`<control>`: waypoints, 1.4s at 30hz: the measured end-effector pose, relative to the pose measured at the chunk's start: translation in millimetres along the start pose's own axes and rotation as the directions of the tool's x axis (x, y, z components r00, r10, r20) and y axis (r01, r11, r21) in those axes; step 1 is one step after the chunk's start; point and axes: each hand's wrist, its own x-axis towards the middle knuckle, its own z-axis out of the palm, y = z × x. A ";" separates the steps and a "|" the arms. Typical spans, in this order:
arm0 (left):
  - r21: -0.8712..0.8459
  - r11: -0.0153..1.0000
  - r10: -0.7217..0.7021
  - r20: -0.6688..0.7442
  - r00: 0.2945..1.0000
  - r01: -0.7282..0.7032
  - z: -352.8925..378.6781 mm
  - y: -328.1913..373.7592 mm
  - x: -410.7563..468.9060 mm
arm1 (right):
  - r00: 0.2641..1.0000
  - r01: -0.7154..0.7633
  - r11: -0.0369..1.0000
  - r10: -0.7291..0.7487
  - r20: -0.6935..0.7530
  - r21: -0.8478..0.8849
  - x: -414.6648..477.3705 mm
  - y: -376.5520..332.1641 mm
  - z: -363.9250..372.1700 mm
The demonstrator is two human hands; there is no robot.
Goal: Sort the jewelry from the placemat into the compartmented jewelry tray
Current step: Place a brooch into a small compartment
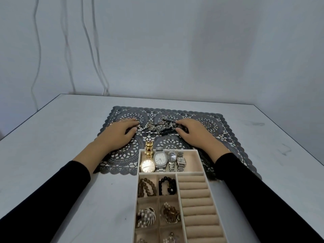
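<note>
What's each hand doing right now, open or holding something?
Left hand: fingers touch the jewelry pile at its left end; grip cannot be told.
Right hand: fingers curl onto the pile's right end; grip cannot be told.

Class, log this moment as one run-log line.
left hand: rests on placemat, at jewelry pile | right hand: at pile, grip unclear | tray: four watches in far compartment | ring rolls: bare

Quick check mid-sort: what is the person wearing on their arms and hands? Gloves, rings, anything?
Plain black long sleeves cover both arms, the left sleeve and right sleeve ending short of the wrists. The left hand and right hand are bare: no gloves, rings or wristwear visible.
</note>
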 end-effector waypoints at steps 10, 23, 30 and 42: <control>-0.003 0.995 0.098 0.021 0.995 -0.098 5.0 14.3 9.5 | 0.991 0.134 0.979 -0.132 -0.023 0.156 23.1 -26.4 -5.1; -0.051 0.993 0.098 -0.159 0.982 -0.107 -0.6 -2.4 17.0 | 0.956 0.263 0.933 -0.287 0.067 0.247 44.9 -36.9 7.5; -0.056 0.985 0.146 -0.202 0.968 -0.160 1.1 -5.0 22.6 | 0.959 0.262 0.929 -0.281 0.037 0.263 49.5 -39.3 6.2; -0.007 0.981 0.189 -0.143 0.972 -0.192 3.0 -10.9 25.5 | 0.932 0.328 0.911 -0.356 0.073 0.252 55.9 -38.6 10.2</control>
